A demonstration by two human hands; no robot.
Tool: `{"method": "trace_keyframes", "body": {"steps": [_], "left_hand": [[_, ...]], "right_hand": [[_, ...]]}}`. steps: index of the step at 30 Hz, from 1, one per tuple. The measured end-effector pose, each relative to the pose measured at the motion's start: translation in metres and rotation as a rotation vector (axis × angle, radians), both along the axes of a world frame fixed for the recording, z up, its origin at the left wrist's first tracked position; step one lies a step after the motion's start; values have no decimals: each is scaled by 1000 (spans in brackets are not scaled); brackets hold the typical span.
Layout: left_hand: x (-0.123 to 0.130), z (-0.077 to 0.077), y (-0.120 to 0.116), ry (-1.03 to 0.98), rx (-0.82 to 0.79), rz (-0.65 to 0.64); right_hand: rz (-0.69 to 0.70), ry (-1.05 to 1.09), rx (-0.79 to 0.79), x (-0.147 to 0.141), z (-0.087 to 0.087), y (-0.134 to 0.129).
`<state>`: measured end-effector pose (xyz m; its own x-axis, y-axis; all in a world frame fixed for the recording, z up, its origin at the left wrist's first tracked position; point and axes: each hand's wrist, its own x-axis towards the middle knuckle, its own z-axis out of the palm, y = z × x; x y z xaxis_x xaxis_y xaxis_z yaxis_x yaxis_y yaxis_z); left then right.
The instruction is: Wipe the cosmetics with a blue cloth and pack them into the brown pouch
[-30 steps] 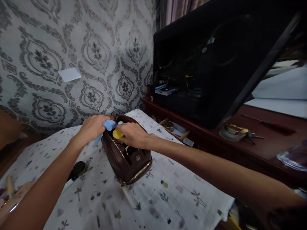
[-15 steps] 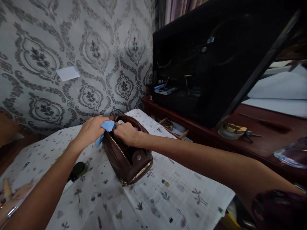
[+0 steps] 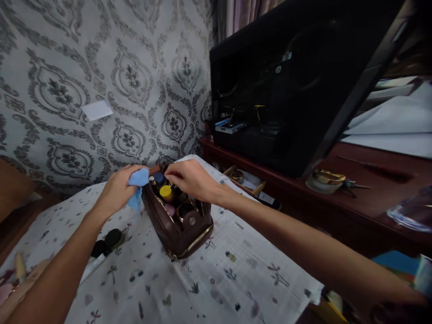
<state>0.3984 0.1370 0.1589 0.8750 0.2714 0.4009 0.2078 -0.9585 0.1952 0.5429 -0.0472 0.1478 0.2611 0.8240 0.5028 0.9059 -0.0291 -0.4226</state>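
Note:
A brown zippered cosmetic bag (image 3: 178, 238) stands unzipped on the patterned cloth (image 3: 189, 292). Inside it show a yellow-capped container (image 3: 166, 193), a dark blue lid (image 3: 159, 179) and other small cosmetics. My left hand (image 3: 116, 189) is closed on a light blue cloth (image 3: 138, 177) beside the bag's far left edge. Over the bag's opening is my right hand (image 3: 194, 181), its fingers pinched together near the far rim. Whatever lies between those fingertips, if anything, is too small to make out.
Dark round-lidded jars (image 3: 114, 237) and a white tube (image 3: 92, 267) lie left of the bag, partly behind my left forearm. A large black screen (image 3: 263, 90) stands on the red-brown cabinet (image 3: 364, 180) at right. Below it, a drawer (image 3: 258, 188) is pulled out.
My right hand has risen out of the bag's inside to above its opening, uncovering the cosmetics. My left hand, still with the blue cloth, has shifted slightly left.

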Motion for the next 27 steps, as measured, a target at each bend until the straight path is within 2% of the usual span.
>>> {"method": "trace_keyframes", "body": {"steps": [3, 5, 7, 9, 11, 14, 16, 19, 23, 27], "left_hand": [[-25, -6, 2, -96, -88, 132], [-46, -16, 4, -99, -136, 209], [-69, -29, 6, -87, -177, 303], [-93, -45, 8, -88, -209, 424], [-117, -59, 12, -93, -223, 539], [-148, -79, 20, -48, -172, 673], [-160, -91, 24, 13, -129, 700], [-162, -110, 22, 91, -97, 643], [-142, -132, 14, 203, -53, 563], [-125, -143, 13, 312, -41, 562]], "right_hand": [[44, 186, 167, -14, -4, -35], [178, 275, 193, -30, -17, -55], [336, 275, 198, -49, -36, -70], [473, 228, 133, -68, -59, -77], [543, 170, 23, -85, -80, -77], [591, 139, -159, -104, -106, -67], [602, 172, -232, -114, -116, -55], [587, 278, -279, -125, -121, -36], [466, 433, -306, -139, -121, -10], [363, 580, -268, -154, -134, 12]]}}
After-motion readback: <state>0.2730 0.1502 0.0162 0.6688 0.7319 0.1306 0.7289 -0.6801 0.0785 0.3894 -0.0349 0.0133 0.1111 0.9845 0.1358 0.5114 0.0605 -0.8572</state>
